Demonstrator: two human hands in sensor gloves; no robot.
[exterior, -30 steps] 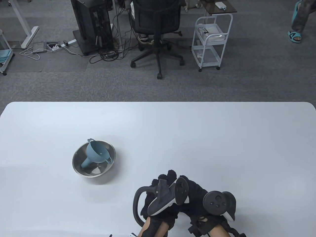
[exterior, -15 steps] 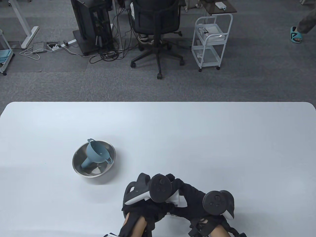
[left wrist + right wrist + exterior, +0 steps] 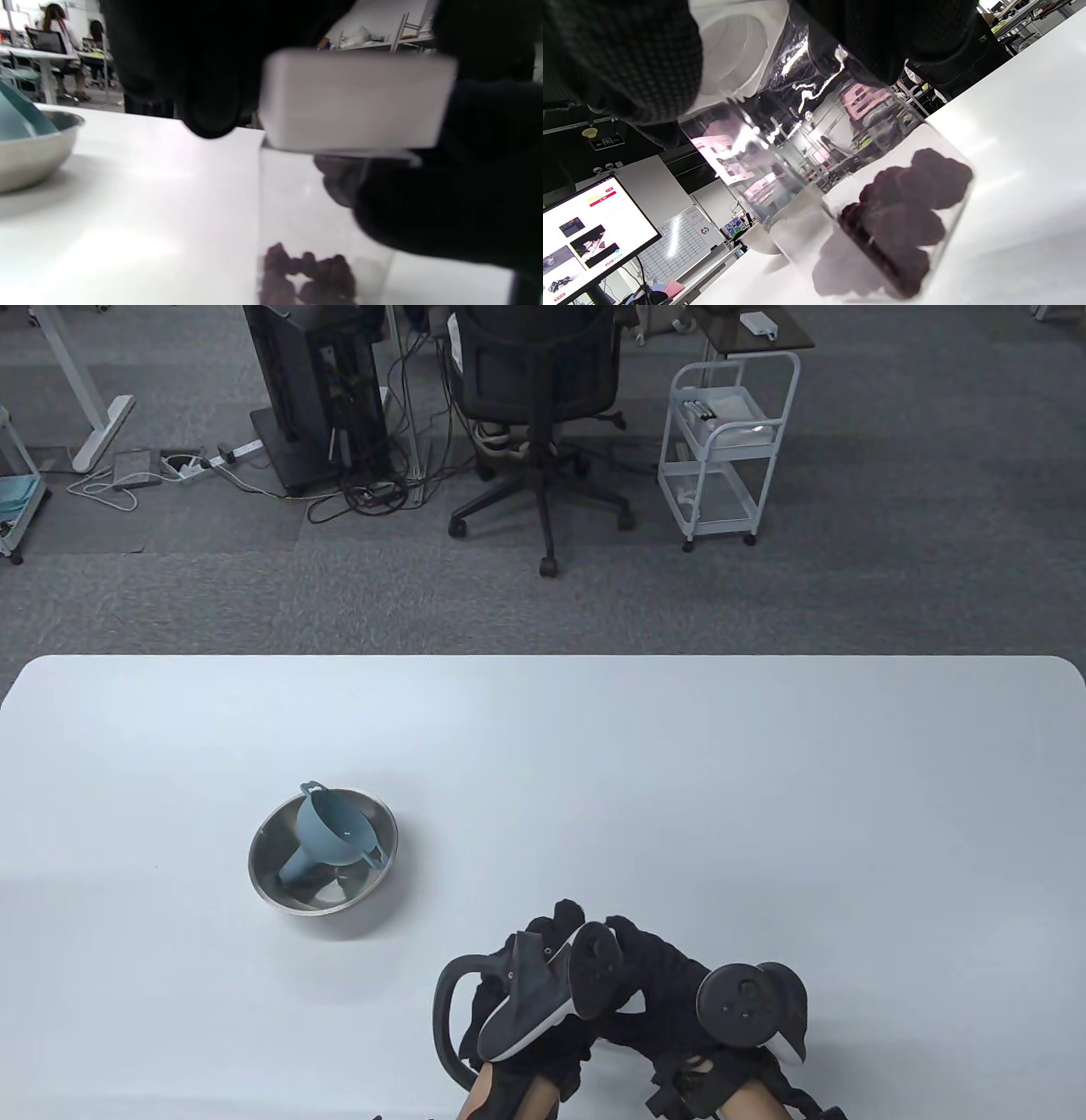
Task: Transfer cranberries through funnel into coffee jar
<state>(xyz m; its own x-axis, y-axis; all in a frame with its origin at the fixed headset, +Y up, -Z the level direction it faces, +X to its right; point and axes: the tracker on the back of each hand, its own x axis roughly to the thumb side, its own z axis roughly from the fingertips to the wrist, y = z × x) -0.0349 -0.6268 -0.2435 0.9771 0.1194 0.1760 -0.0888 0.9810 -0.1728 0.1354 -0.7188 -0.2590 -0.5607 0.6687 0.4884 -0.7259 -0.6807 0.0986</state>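
Left hand [image 3: 543, 984] rolled back since half a second ago, tracker edge-on again, fingers curled on the white lid [image 3: 356, 99] of the clear jar [image 3: 840, 178] gripped by the right hand [image 3: 679, 993] just right of the bowl [image 3: 322, 848]; cranberries [image 3: 903, 212] at bottom; jar hidden from above.
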